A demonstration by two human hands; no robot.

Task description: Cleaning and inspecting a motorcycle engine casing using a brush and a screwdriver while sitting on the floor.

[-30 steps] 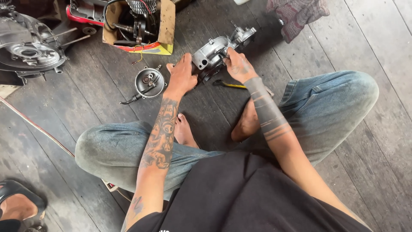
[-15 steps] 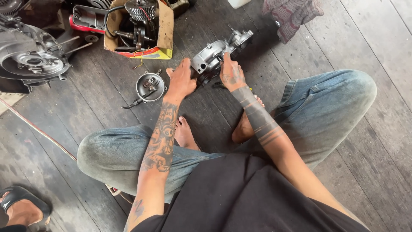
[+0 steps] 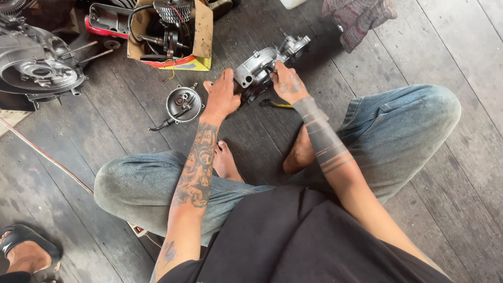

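While the person sits cross-legged on the dark plank floor (image 3: 429,57), both hands meet on one part ahead of the knees

Thing in hand: a grey cast-metal engine casing (image 3: 264,65), lying on the floor between the two hands, its narrower end pointing up and to the right

Left hand (image 3: 222,97): rests against the near-left end of the casing, fingers curled loosely on it as a brace

Right hand (image 3: 287,84): laid over the middle of the casing, fingers closed on its upper edge; whether they pinch a small fastener cannot be told

Step in hand: judged as steadying and turning the casing for work on it

Next move calls for: a firm brace from the left hand, and probably the yellow-handled tool (image 3: 275,104) lying on the floor just under the right wrist

Surroundings: a round metal part with a cable (image 3: 182,105) left of the left hand; a cardboard box of engine parts (image 3: 173,34) beyond; a large engine cover (image 3: 36,65) far left; a rag (image 3: 359,15) upper right

Change from the earlier frame: the casing lies a little further out and both arms reach straighter
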